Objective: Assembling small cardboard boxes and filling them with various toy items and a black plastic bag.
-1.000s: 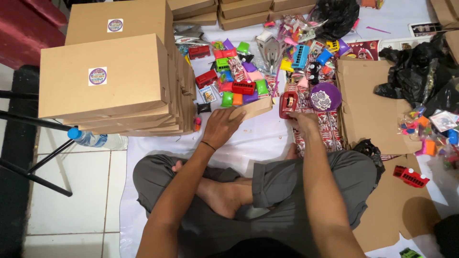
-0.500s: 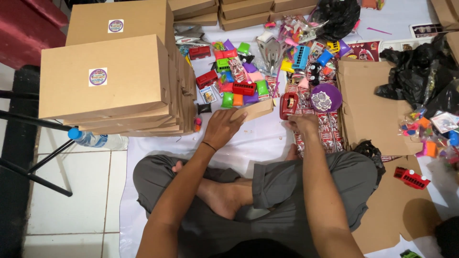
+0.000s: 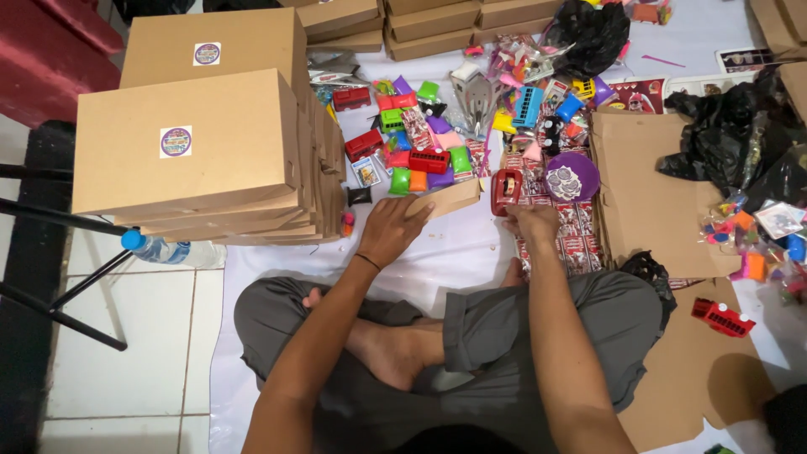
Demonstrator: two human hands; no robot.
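Observation:
My left hand (image 3: 392, 229) rests on a small brown cardboard box (image 3: 450, 198) lying on the white sheet in front of my crossed legs, gripping its near end. My right hand (image 3: 531, 223) is just right of it, over a strip of red printed packets (image 3: 580, 227), fingers curled; whether it grips a packet is unclear. A red toy (image 3: 505, 190) stands between the two hands, close to the box's far end. A purple round lid (image 3: 572, 176) sits just beyond my right hand.
Two tall stacks of closed brown boxes (image 3: 197, 151) with round stickers stand at the left. Several colourful small toys (image 3: 420, 139) lie ahead. Flat cardboard (image 3: 651, 193), black plastic bags (image 3: 740, 139), a red toy bus (image 3: 721, 318), a water bottle (image 3: 164, 249).
Both hands stay almost in place; the small box under my left hand has shifted only slightly.

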